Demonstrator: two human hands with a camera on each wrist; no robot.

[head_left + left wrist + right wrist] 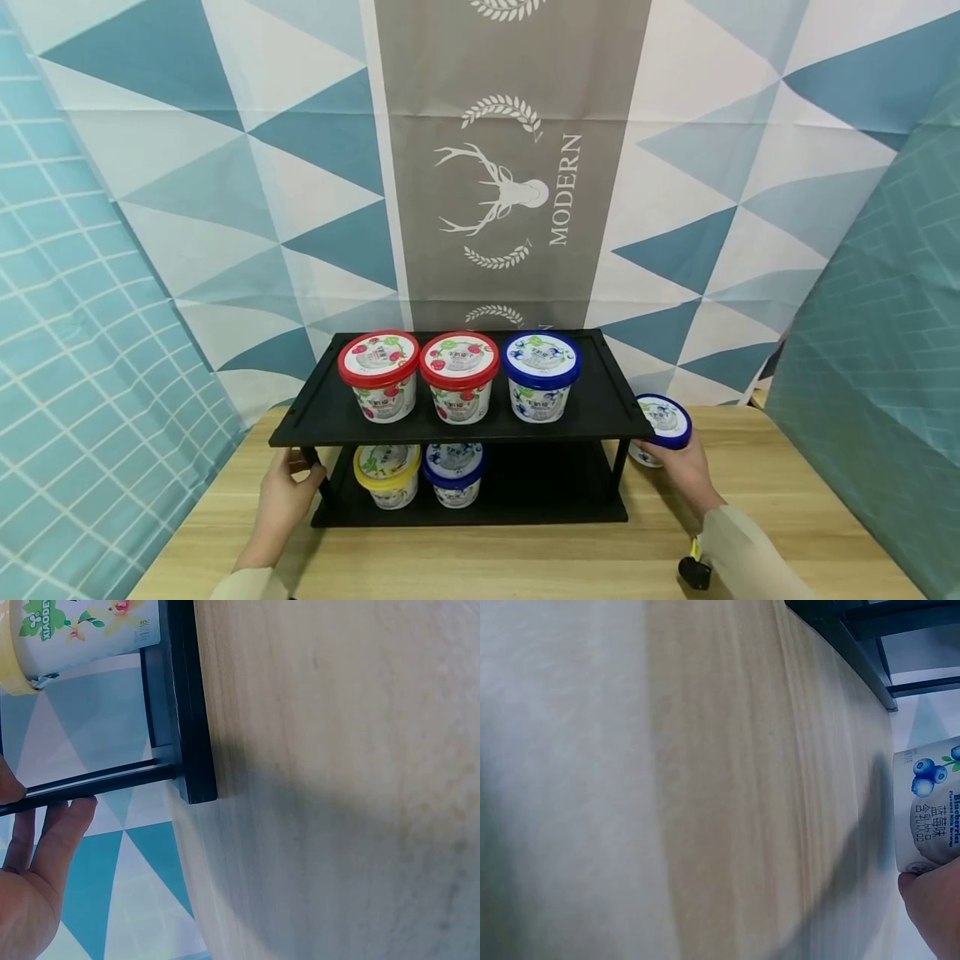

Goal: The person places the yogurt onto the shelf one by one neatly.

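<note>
My left hand [282,493] pinches the left front post of a black two-tier rack [472,429], thumb on one side and fingers on the other in the left wrist view. To the right of the rack, my right hand [686,473] holds a blue-lidded blueberry cup [664,419]; its printed side shows in the right wrist view. The rack's upper shelf carries two red-lidded cups [378,375] and a blue-lidded cup [542,375]. Below, a yellow-lidded cup [387,475] stands beside another blue-lidded cup [453,473], their backs partly hidden by the upper shelf.
The rack stands on a wooden table [465,562]. A patterned cloth [510,167] hangs behind it, with blue tiled cloth [90,350] at the left and green cloth [877,350] at the right. Near the right sleeve [750,554] is a small black object [694,572] with a yellow part.
</note>
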